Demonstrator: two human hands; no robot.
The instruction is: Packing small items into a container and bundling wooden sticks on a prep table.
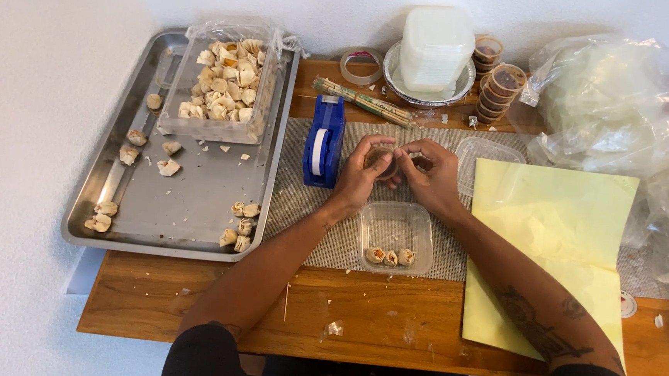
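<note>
Both hands, the left hand (362, 174) and right hand (428, 174), pinch shut around a small sauce cup (383, 160) held above the clear box (396, 229) of dumplings, and steady, level fingers should keep it from spilling onto the wooden table (373, 322) by the white wall (29, 115).

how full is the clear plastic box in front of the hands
Mostly empty. The clear plastic box holds only three small dumplings in a row along its near edge; the rest of its floor is bare, and it has no lid on.
</note>
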